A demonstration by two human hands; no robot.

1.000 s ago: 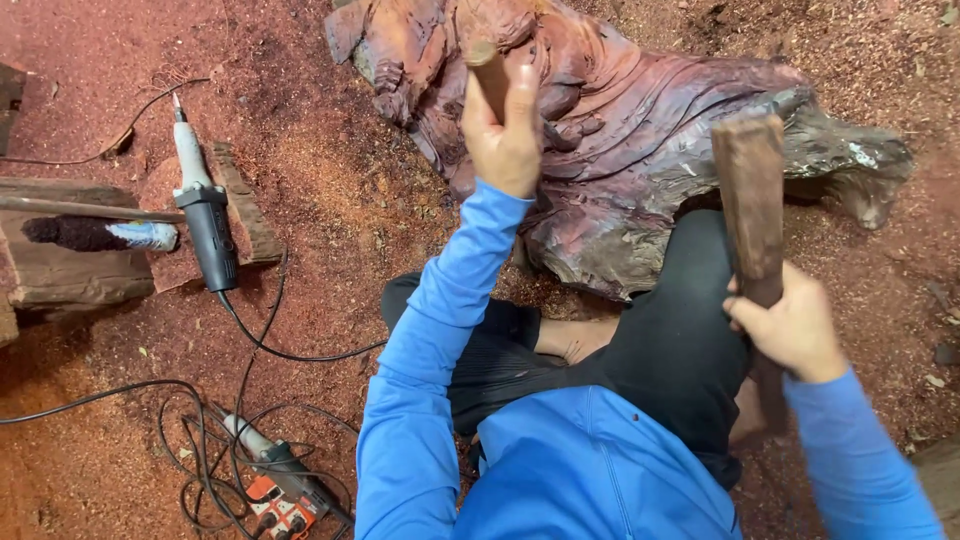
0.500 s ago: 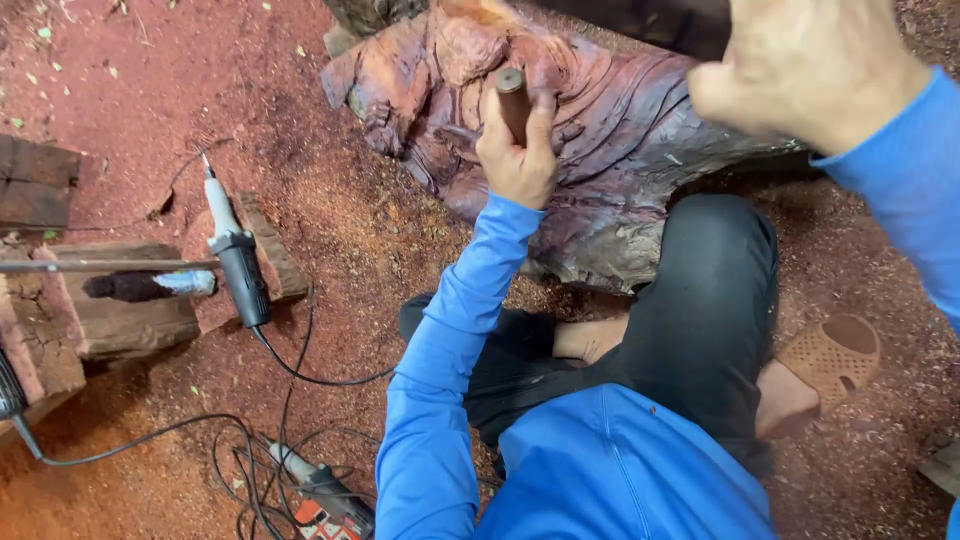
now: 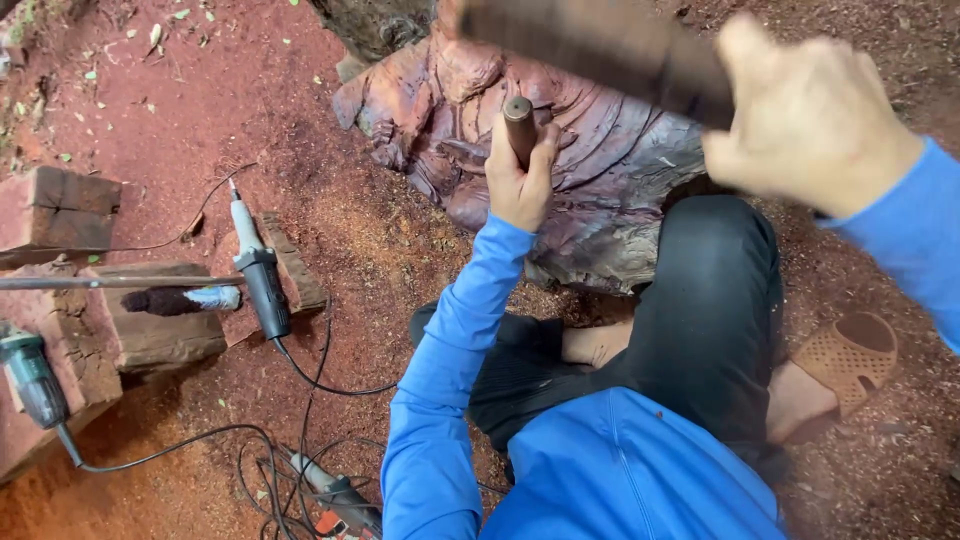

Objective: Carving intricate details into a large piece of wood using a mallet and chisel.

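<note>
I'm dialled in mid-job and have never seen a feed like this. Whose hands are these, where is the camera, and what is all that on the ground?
There is no machine: a person in a blue long-sleeved top sits on the ground, and the single camera is worn on their head, looking down.

The left hand grips a round brown wooden tool handle set against a large reddish carved wood block. The right hand is raised close to the lens, holding a dark wooden mallet, which is blurred.

The ground is covered in red sawdust. On the left lie a corded grey rotary tool, squared timber offcuts, a teal power tool and tangled black cables.
</note>
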